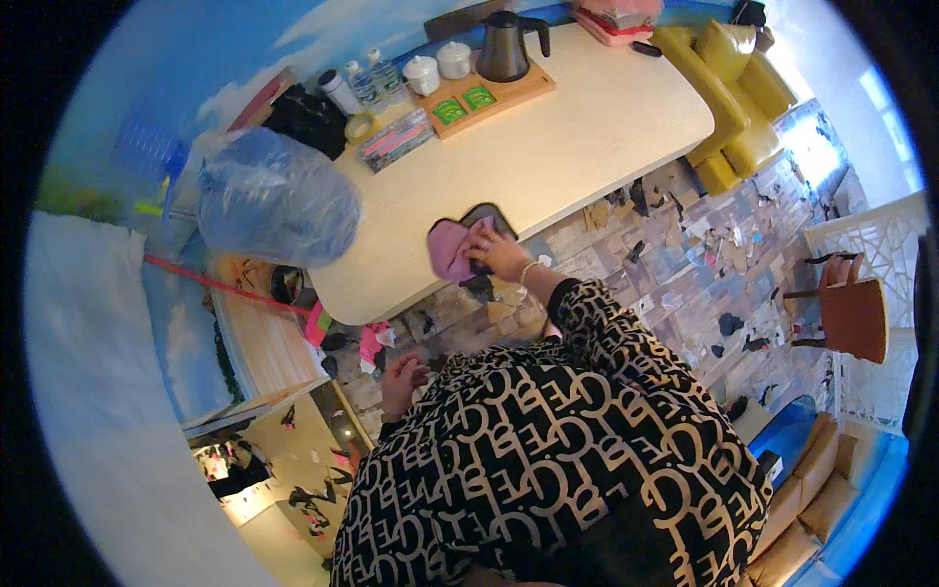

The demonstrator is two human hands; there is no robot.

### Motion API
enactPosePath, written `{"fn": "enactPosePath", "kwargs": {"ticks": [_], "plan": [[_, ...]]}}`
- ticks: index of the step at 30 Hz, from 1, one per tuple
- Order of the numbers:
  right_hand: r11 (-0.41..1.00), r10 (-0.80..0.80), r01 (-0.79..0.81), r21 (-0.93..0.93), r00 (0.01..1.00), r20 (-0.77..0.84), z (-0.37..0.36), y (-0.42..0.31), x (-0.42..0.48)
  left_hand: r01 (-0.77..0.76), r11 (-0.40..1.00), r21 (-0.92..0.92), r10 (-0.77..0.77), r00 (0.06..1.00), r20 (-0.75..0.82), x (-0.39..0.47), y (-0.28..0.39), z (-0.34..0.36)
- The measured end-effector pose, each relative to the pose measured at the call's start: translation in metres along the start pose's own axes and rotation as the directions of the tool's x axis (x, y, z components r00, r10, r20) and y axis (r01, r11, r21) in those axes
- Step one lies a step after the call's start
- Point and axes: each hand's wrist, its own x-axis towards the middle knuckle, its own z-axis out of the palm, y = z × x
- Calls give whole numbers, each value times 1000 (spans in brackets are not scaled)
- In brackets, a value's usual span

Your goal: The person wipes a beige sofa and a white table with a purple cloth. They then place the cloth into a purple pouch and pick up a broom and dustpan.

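My right hand (502, 253) grips a pinkish-purple cloth (449, 249) with a dark edge, at the front edge of the cream table (587, 132). Under and behind the fingers a grey, black-rimmed part (493, 215) shows; whether it belongs to the cloth or is a separate flat piece, I cannot tell. My left hand (402, 381) hangs low before my body, off the table, fingers loosely bent and nothing visible in it.
Along the table's back stand a kettle (503, 51) on a wooden tray (539, 77), white lidded cups (422, 76), water bottles (364, 82) and a tissue box (396, 141). A bulging clear plastic bag (279, 198) covers the left end. Scraps litter the floor (609, 253); a yellow armchair (755, 95) stands right.
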Motion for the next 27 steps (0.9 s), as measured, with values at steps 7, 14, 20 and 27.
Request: {"fn": "enactPosePath", "kwargs": {"ticks": [7,14,20,27], "plan": [[934,356,-350,74,929,-99,-32,183,-65,-36,986,160,44,998,-48,6,25,97],[342,939,-923,175,330,-97,-38,225,-44,-20,977,212,28,999,-34,20,17,144],[998,57,-57,16,998,25,-10,103,22,38,974,225,-42,999,14,67,28,159],[992,45,-45,121,999,1,-40,192,17,-132,957,259,86,980,182,167,98,216]]}}
